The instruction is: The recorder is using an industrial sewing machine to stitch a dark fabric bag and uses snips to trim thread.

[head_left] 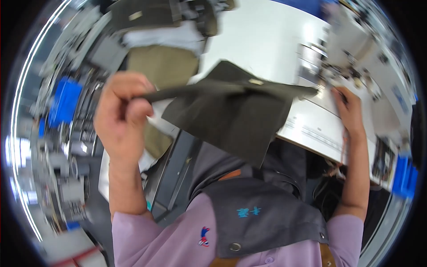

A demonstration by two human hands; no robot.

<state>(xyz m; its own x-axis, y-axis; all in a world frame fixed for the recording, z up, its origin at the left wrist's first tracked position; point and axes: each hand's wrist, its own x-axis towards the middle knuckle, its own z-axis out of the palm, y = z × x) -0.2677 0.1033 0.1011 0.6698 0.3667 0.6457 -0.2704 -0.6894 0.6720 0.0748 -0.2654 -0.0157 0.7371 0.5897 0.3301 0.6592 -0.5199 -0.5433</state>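
My left hand [124, 113] is raised at the left, closed on the edge of a dark olive fabric piece [233, 115], which spreads across the middle with a small pale label on it. The piece's far end reaches toward the needle area of a white sewing machine [369, 73] at the right. On that machine's bed is my right hand [349, 107], fingers curled around a small dark object that I cannot make out. Whether the fabric's tip touches the needle or the presser foot is unclear.
A white worktable [258, 35] extends behind the fabric. Khaki cloth [160, 62], white material [169, 35] and dark olive pieces [142, 13] lie at the upper left. Blue bins [62, 100] stand at the far left, another [404, 175] at the right, among machinery.
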